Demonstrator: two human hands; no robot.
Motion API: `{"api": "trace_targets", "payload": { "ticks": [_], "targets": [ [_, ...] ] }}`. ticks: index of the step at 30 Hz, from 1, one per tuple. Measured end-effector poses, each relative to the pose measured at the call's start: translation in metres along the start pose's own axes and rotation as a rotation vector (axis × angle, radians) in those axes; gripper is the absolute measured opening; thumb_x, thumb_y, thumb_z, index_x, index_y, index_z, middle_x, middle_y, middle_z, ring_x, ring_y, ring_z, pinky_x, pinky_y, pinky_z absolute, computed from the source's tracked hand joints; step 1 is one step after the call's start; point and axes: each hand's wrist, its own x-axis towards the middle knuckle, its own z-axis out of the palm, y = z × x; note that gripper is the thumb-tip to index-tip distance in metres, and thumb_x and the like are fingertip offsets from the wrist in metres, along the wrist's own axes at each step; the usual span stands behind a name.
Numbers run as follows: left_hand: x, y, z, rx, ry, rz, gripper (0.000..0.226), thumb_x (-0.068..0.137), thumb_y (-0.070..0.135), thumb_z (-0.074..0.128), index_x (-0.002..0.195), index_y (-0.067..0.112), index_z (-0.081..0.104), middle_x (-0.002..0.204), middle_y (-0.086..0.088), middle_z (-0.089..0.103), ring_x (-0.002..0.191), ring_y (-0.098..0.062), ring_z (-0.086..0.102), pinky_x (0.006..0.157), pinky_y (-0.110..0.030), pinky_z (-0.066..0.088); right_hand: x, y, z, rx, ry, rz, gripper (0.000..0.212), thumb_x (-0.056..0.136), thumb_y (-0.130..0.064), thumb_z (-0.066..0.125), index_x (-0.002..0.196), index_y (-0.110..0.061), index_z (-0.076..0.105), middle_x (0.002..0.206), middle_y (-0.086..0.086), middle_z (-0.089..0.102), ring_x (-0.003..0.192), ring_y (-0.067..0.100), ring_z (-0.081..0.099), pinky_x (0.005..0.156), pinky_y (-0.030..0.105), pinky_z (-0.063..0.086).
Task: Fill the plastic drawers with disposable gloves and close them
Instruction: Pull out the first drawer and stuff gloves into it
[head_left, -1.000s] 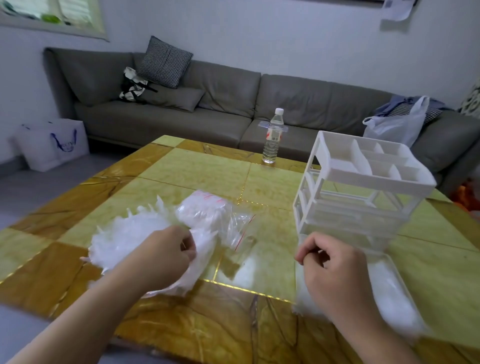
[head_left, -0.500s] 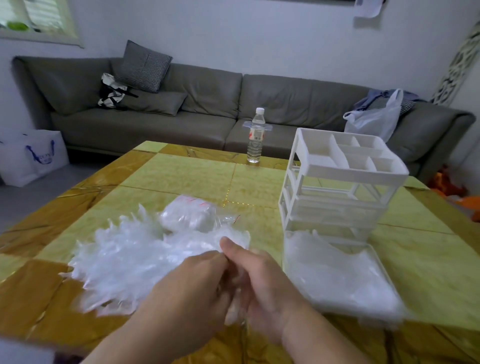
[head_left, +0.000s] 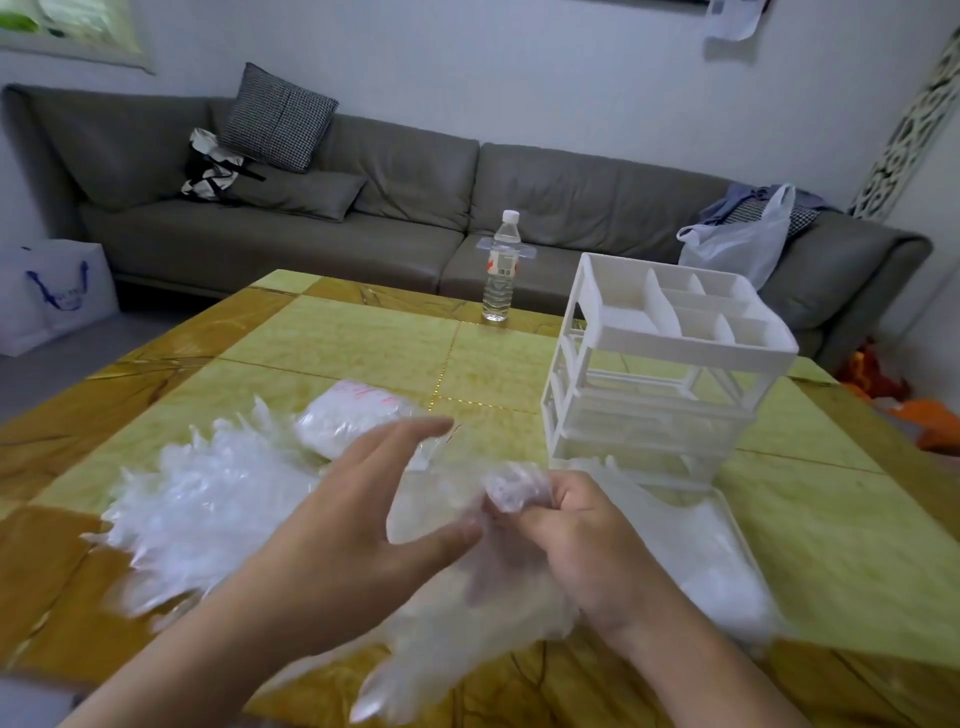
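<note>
A white plastic drawer unit (head_left: 660, 374) stands on the table at the right, its bottom drawer (head_left: 727, 561) pulled out toward me and holding clear gloves. A pile of clear disposable gloves (head_left: 208, 509) lies at the left, with a sealed pack of gloves (head_left: 353, 421) behind it. My right hand (head_left: 576, 535) grips a bunch of clear gloves (head_left: 478, 613) that hangs down toward the table's front edge. My left hand (head_left: 363, 525) is spread, fingers straight, thumb touching that bunch.
A water bottle (head_left: 501, 267) stands at the table's far edge. The yellow and brown tiled table (head_left: 363, 348) sits before a grey sofa (head_left: 415, 208) carrying cushions and a plastic bag (head_left: 737, 244). A white shopping bag (head_left: 52, 296) rests on the floor at left.
My left hand has let go and spread its fingers. My right hand has gathered a bunch of gloves in its grip in front of me, beside the pulled-out drawer.
</note>
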Motion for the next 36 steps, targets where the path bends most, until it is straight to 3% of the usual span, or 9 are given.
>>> {"api": "trace_targets", "payload": {
  "ticks": [3, 5, 14, 17, 19, 22, 27, 32, 36],
  "targets": [
    [0.007, 0.0, 0.006, -0.193, -0.138, -0.096, 0.01, 0.09, 0.053, 0.072, 0.092, 0.045, 0.066, 0.091, 0.037, 0.064, 0.087, 0.017, 0.058, 0.077, -0.01, 0.043, -0.005, 0.001, -0.002, -0.011, -0.074, 0.037, 0.021, 0.096, -0.018, 0.07, 0.088, 0.001, 0.077, 0.09, 0.015, 0.075, 0.085, 0.025, 0.071, 0.077, 0.037, 0.056],
    [0.012, -0.005, 0.013, -0.265, -0.159, -0.065, 0.037, 0.092, 0.049, 0.071, 0.068, 0.025, 0.055, 0.06, 0.015, 0.044, 0.057, -0.001, 0.041, 0.058, -0.028, 0.035, -0.007, -0.001, -0.003, -0.005, -0.041, 0.068, 0.021, 0.095, -0.016, 0.073, 0.083, 0.0, 0.076, 0.087, 0.017, 0.073, 0.082, 0.026, 0.07, 0.076, 0.038, 0.054],
    [0.01, -0.01, 0.021, -0.301, -0.124, -0.122, 0.042, 0.087, 0.044, 0.071, 0.07, 0.015, 0.045, 0.061, 0.011, 0.035, 0.058, -0.008, 0.035, 0.058, -0.032, 0.03, 0.0, 0.004, -0.017, -0.271, 0.206, -0.048, 0.089, 0.085, -0.073, 0.065, 0.099, 0.014, 0.057, 0.08, 0.028, 0.061, 0.072, 0.041, 0.065, 0.085, 0.068, 0.052],
    [0.012, -0.011, 0.019, -0.382, 0.016, -0.206, 0.043, 0.092, 0.034, 0.075, 0.07, 0.011, 0.048, 0.059, 0.009, 0.038, 0.055, -0.009, 0.036, 0.056, -0.03, 0.03, -0.001, 0.001, -0.024, -0.188, 0.085, 0.01, 0.064, 0.083, -0.054, 0.083, 0.113, 0.001, 0.071, 0.103, 0.025, 0.076, 0.098, 0.045, 0.075, 0.093, 0.066, 0.057],
    [0.014, -0.014, 0.015, -0.458, 0.077, -0.264, 0.045, 0.088, 0.04, 0.076, 0.072, 0.006, 0.051, 0.06, 0.004, 0.043, 0.055, -0.012, 0.039, 0.057, -0.031, 0.031, -0.001, 0.002, -0.028, -0.263, 0.077, -0.002, 0.024, 0.089, -0.027, 0.082, 0.107, -0.011, 0.078, 0.101, 0.012, 0.082, 0.097, 0.035, 0.079, 0.096, 0.059, 0.059],
    [0.015, -0.017, 0.007, -0.51, 0.066, -0.312, 0.042, 0.084, 0.046, 0.078, 0.079, 0.007, 0.062, 0.066, -0.002, 0.053, 0.061, -0.016, 0.045, 0.062, -0.035, 0.033, -0.002, 0.003, -0.033, -0.3, 0.2, -0.055, 0.002, 0.094, -0.012, 0.079, 0.095, -0.013, 0.08, 0.09, 0.008, 0.082, 0.09, 0.032, 0.079, 0.09, 0.055, 0.062],
    [0.016, -0.02, -0.004, -0.4, 0.057, -0.322, 0.026, 0.09, 0.036, 0.078, 0.081, 0.014, 0.07, 0.065, -0.001, 0.059, 0.061, -0.016, 0.048, 0.066, -0.034, 0.037, 0.0, -0.002, -0.038, -0.357, 0.194, -0.103, 0.024, 0.093, -0.008, 0.079, 0.077, -0.025, 0.077, 0.07, -0.003, 0.074, 0.065, 0.011, 0.068, 0.066, 0.032, 0.051],
    [0.016, -0.021, -0.022, -0.144, -0.082, -0.225, 0.023, 0.083, 0.046, 0.08, 0.088, 0.024, 0.074, 0.073, 0.0, 0.068, 0.062, -0.005, 0.058, 0.066, -0.028, 0.046, -0.002, -0.002, -0.045, -0.419, 0.202, -0.054, 0.019, 0.094, -0.008, 0.078, 0.078, -0.012, 0.07, 0.061, 0.001, 0.068, 0.053, 0.016, 0.06, 0.051, 0.031, 0.048],
    [0.012, -0.008, -0.017, -0.292, -0.325, -0.235, 0.034, 0.084, 0.059, 0.076, 0.103, 0.032, 0.073, 0.094, 0.006, 0.076, 0.087, -0.008, 0.073, 0.078, -0.027, 0.055, -0.003, -0.002, -0.033, -0.443, 0.089, -0.004, 0.016, 0.094, -0.015, 0.079, 0.082, -0.01, 0.07, 0.071, 0.015, 0.072, 0.062, 0.022, 0.064, 0.059, 0.042, 0.051]
  ]
}}
